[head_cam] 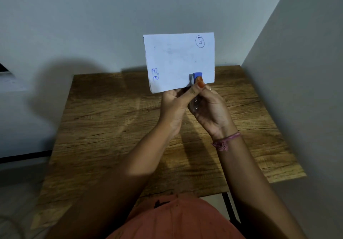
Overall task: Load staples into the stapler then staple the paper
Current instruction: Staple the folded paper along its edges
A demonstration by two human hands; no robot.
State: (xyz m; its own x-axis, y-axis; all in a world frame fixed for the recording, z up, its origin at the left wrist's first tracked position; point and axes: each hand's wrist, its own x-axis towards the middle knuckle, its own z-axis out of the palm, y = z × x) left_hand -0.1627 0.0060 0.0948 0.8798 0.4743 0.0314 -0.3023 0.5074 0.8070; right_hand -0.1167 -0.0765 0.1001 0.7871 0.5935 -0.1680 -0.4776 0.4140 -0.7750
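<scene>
A folded white paper [178, 60] with blue handwriting and a circled number is held upright above the wooden table [115, 120]. My left hand [173, 107] grips its lower edge from below, the thumb pressing on the stapler. A small stapler [196, 78] with a blue tip and metal body clamps over the paper's bottom edge, right of centre. My right hand [211, 112] is wrapped around the stapler's body, which is mostly hidden in the fingers. Whether a staple is in the paper cannot be seen.
The table stands in a corner, with a grey wall behind it [111, 25] and another close on the right [297, 71]. A dark metal frame [230, 209] shows under the near right edge. My orange-clothed lap [176, 220] is at the bottom.
</scene>
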